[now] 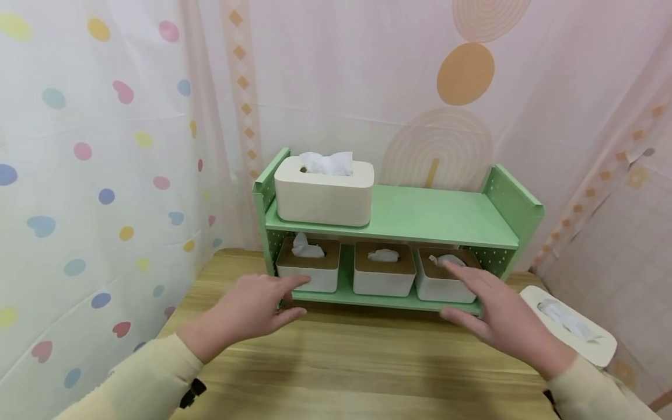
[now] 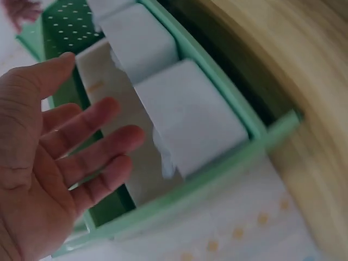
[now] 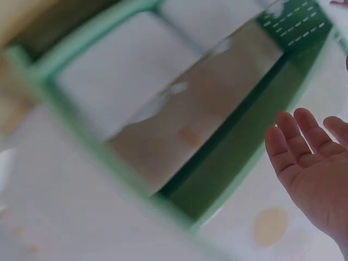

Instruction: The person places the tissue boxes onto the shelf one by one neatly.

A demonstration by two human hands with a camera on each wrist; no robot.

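bare, spread fingers on both: the left hand (image 1: 252, 309) reaches at the left tissue box (image 1: 310, 269) and the right hand (image 1: 496, 315) at the right tissue box (image 1: 446, 280), both boxes on the green shelf (image 1: 399, 219)'s lower level, at the wooden table (image 1: 357, 361)'s far edge.

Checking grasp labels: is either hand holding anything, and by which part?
Nothing is held. The left hand and right hand are open, fingers straight, before the green shelf.

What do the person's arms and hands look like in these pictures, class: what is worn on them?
Both hands, the left hand and the right hand, are bare, with no gloves or rings visible. Each arm wears a long pale cream sleeve reaching the wrist. A small black strap or device shows under the left cuff.
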